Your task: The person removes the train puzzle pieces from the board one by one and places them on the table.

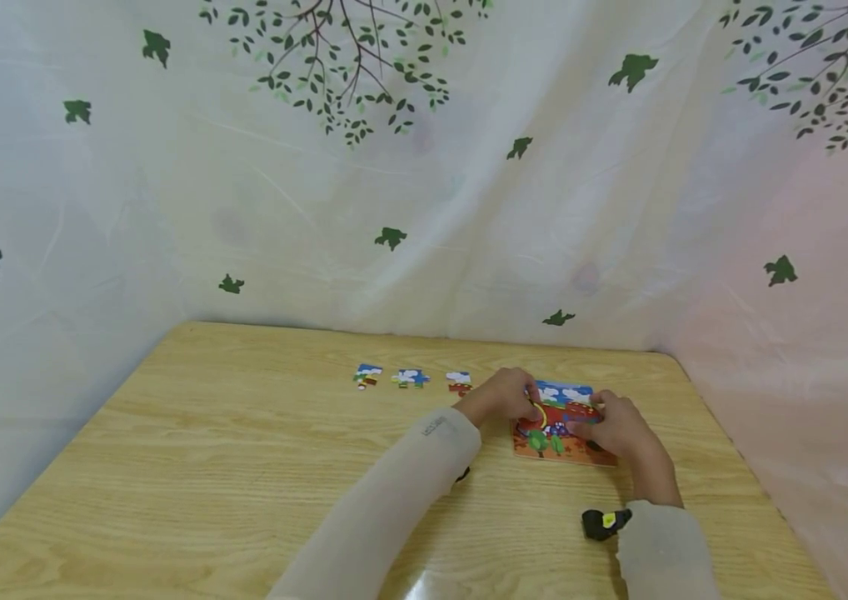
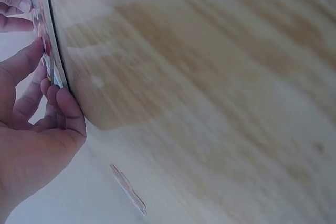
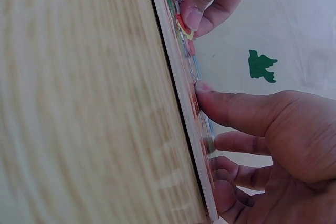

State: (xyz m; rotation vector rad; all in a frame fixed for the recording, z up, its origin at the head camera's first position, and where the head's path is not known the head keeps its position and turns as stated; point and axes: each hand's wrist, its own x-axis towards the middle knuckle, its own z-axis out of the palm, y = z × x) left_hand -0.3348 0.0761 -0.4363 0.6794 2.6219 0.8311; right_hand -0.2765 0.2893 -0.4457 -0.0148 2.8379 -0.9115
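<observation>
A jigsaw puzzle board (image 1: 565, 450) with a red, blue and orange picture lies on the table's right half. At its left side, my left hand (image 1: 502, 395) pinches a red puzzle piece with a yellow curved edge (image 3: 185, 31) between thumb and fingers, against the board. My right hand (image 1: 622, 429) grips the board's right side; its thumb (image 3: 231, 109) presses on the picture while the other fingers curl by the edge. Part of the picture is hidden under both hands. Left of the board, a blue, white and red puzzle piece (image 1: 458, 382) lies near my left wrist.
Two more loose puzzle pieces, a blue-and-white one (image 1: 411, 378) and one at the far left of the row (image 1: 367, 375), lie on the wooden table (image 1: 207, 467). A pale curtain (image 1: 304, 233) with leaf prints hangs behind the table's back edge.
</observation>
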